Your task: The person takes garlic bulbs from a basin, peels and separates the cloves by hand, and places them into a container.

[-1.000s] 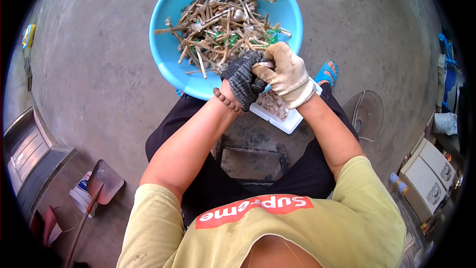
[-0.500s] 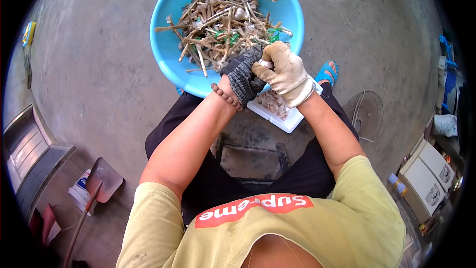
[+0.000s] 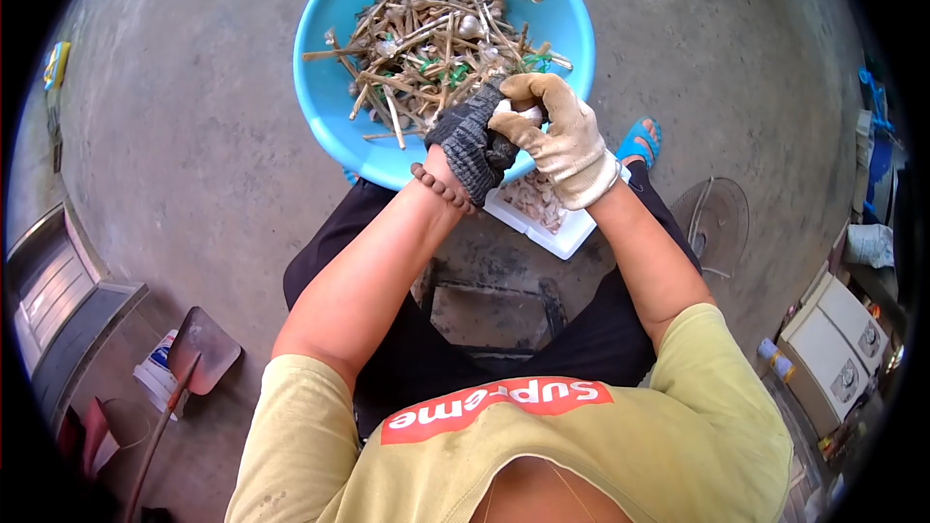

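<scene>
My left hand point(image 3: 473, 138), in a dark grey knitted glove, is closed around a whitish garlic bulb point(image 3: 524, 110) over the near rim of a blue basin point(image 3: 325, 126). My right hand point(image 3: 565, 140), in a cream work glove, curls its thumb and forefinger about the same bulb from the right. The fingers hide part of the bulb. Inside the basin lies a heap of dried garlic point(image 3: 470, 27) with long stalks and bits of green tie. Below my hands, a white tray point(image 3: 555, 244) holds loose garlic cloves point(image 3: 535, 201), partly covered by my right glove.
A fan point(image 3: 712, 223) stands on the floor to the right of my knee. At the left are a shovel point(image 3: 205, 351) and a white bucket point(image 3: 160, 373). A pale carton point(image 3: 835, 349) is at the far right. My slippered foot point(image 3: 639, 142) rests beside the basin.
My right thumb and forefinger have spread apart around the bulb, showing more of it. My left hand has shifted slightly; the basin and tray stay put.
</scene>
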### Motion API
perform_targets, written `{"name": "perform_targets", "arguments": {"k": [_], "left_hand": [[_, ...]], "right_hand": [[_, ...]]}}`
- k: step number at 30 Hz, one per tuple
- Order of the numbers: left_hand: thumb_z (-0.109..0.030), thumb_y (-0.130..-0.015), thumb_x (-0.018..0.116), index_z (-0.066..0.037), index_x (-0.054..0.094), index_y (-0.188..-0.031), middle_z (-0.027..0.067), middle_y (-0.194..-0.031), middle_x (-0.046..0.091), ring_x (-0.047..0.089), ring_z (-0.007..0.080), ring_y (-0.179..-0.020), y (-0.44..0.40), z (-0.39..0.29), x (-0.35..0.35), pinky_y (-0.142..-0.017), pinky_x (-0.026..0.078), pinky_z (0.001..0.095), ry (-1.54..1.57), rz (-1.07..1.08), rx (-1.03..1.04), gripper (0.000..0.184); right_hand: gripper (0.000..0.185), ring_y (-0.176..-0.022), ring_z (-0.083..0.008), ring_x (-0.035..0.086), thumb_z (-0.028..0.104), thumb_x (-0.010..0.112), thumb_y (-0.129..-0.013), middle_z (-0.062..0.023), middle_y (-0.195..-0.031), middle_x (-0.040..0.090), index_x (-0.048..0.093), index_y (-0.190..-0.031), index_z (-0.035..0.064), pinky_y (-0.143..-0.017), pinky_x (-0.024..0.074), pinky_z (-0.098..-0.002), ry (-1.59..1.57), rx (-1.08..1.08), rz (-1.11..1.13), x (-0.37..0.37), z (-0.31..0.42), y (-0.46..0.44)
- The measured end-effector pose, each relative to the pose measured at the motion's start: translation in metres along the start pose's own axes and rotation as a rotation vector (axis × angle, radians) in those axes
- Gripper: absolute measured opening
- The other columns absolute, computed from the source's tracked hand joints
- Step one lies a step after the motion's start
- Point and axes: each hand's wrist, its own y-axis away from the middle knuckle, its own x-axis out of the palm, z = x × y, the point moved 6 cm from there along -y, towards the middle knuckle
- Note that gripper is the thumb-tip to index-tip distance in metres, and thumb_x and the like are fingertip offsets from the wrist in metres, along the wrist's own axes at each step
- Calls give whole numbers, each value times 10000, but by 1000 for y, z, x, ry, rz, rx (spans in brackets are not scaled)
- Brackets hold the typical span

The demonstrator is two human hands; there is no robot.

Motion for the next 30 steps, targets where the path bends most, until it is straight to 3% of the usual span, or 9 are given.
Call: {"name": "perform_targets", "arguments": {"k": [3, 7, 10, 12, 19, 22, 25, 28, 30], "left_hand": [[-50, -706, 573, -58, 521, -969, 85, -844, 583, 557, 181, -736, 2, 12, -6, -623, 445, 283, 388, -141, -92, 269], [25, -756, 494, -59, 460, -1028, 58, -868, 553, 563, 143, -742, -3, 32, 3, -563, 478, 226, 526, -134, -117, 287], [-16, -641, 590, -56, 496, -983, 115, -849, 581, 563, 227, -738, -1, 34, 1, -614, 448, 312, 552, -179, -30, 357], [-52, -649, 594, -65, 491, -1007, 132, -858, 578, 567, 251, -768, 11, -4, -13, -636, 448, 323, -68, -12, -11, 372], [-129, -678, 593, -81, 496, -1043, 153, -888, 579, 564, 285, -824, 7, -1, -2, -689, 442, 343, 36, -36, 26, 381], [-130, -687, 585, -77, 523, -988, 151, -870, 583, 564, 289, -808, 7, -4, -3, -682, 445, 341, 190, -175, 224, 312], [-143, -694, 581, -69, 542, -929, 148, -849, 587, 569, 288, -797, 3, 4, -4, -680, 448, 337, 124, -140, 116, 250], [-166, -688, 589, -62, 548, -892, 146, -837, 591, 571, 292, -795, -2, 26, 3, -676, 451, 346, -108, 35, -168, 232], [-191, -670, 604, -70, 556, -928, 158, -868, 586, 569, 298, -819, 0, 22, -3, -680, 454, 367, -223, 22, -153, 289]], "right_hand": [[314, -677, -200, 527, 175, 670, -683, -107, -820, 532, 566, -945, 36, -625, 443, -288, 80, 77, 130, 3, -4, -3], [313, -683, -215, 525, 185, 677, -673, -116, -810, 528, 562, -916, 26, -635, 444, -298, 62, 231, 207, 6, -10, -2], [300, -672, -231, 520, 183, 685, -664, -120, -800, 520, 557, -879, 17, -625, 444, -301, 130, 169, 244, 6, -7, -2], [299, -665, -239, 518, 185, 697, -650, -118, -791, 518, 548, -842, 10, -612, 443, -303, 184, 102, 202, 6, -7, -2], [228, -641, -231, 463, 95, 658, -650, -97, -711, 465, 486, -772, 9, -593, 405, -308, 243, -29, 149, 5, -7, 1], [199, -631, -253, 463, 83, 633, -660, -105, -685, 466, 486, -772, 8, -590, 408, -320, 300, -72, 137, 4, -9, 1], [159, -636, -231, 479, 74, 601, -689, -98, -694, 490, 482, -768, 5, -593, 414, -314, 338, -42, 168, 4, -11, 1], [159, -676, -206, 501, 78, 593, -709, -102, -751, 520, 504, -819, 7, -622, 426, -301, 238, 191, 188, 6, -26, 3], [242, -819, -301, 546, 149, 590, -716, -162, -870, 556, 537, -913, 20, -711, 445, -328, 159, 303, 158, 7, -37, 5]]}}
